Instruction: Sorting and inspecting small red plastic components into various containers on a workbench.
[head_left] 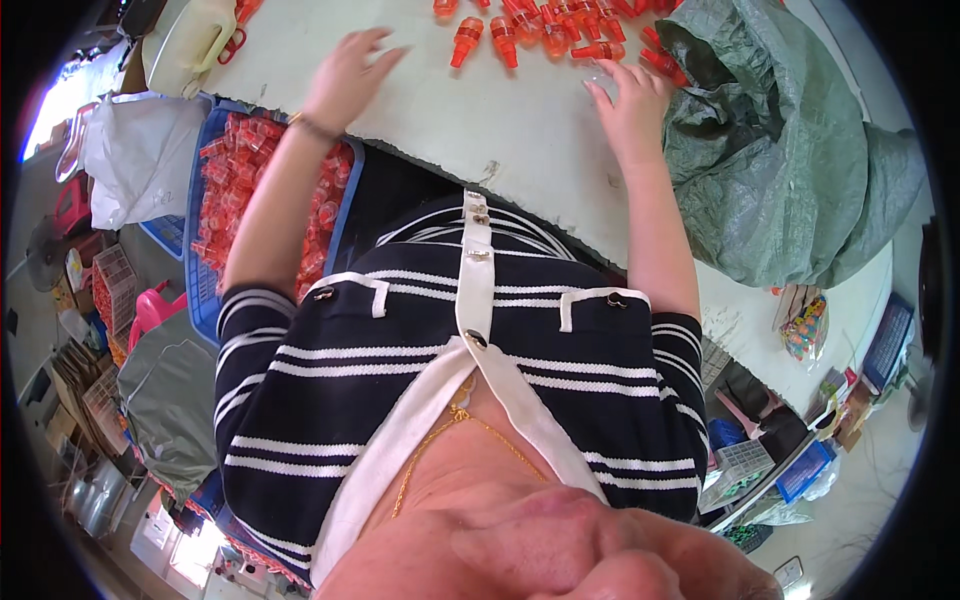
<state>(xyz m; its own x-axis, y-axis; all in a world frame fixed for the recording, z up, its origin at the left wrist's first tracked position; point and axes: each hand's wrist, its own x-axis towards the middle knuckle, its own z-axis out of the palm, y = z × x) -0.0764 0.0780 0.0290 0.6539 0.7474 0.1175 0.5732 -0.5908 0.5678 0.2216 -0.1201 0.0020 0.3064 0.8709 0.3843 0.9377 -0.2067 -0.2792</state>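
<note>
Over the left part of the white table (480, 130), my left hand (350, 80) is open, fingers stretched and apart, holding nothing. My right hand (635, 108) reaches to the far right of the table, its thumb and fingers apart. Close to its fingertips lies a small red bottle (600, 51) on its side; whether they touch it I cannot tell. Several more small red-orange bottles with red tops lie in a loose group beyond, among them one bottle (466, 42) and another beside it (504, 42) nearer to me.
A blue crate (208, 290) full of small red pieces stands below the table edge at left. A large green woven sack (780, 150) sits on the table at right. A cream jug (190, 50) and red-handled scissors (233, 45) are at far left. A bag of colourful bits (803, 325) lies at right.
</note>
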